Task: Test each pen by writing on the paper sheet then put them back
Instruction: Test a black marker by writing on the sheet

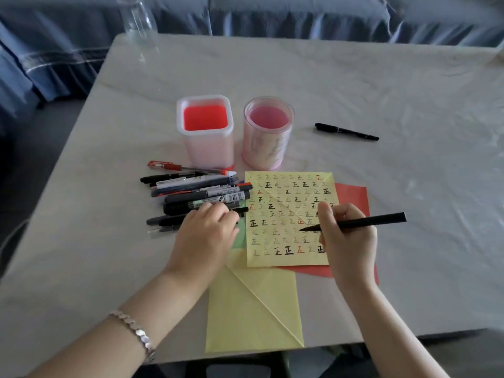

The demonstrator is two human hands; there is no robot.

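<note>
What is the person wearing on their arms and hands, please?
The left hand and right hand are bare, without gloves or visible rings, and no sleeves show. The left wrist carries a silver bracelet of flat linked segments; the right wrist is unadorned.

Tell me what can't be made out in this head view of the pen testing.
All in the head view:
- Left hand: covers part of the pile; whether it grips anything is unclear.
- Labels on its pens: too small to read.
- Right hand, holding the pen: hides marks on the sheet.
- Bottle: cut off by the top edge.
</note>
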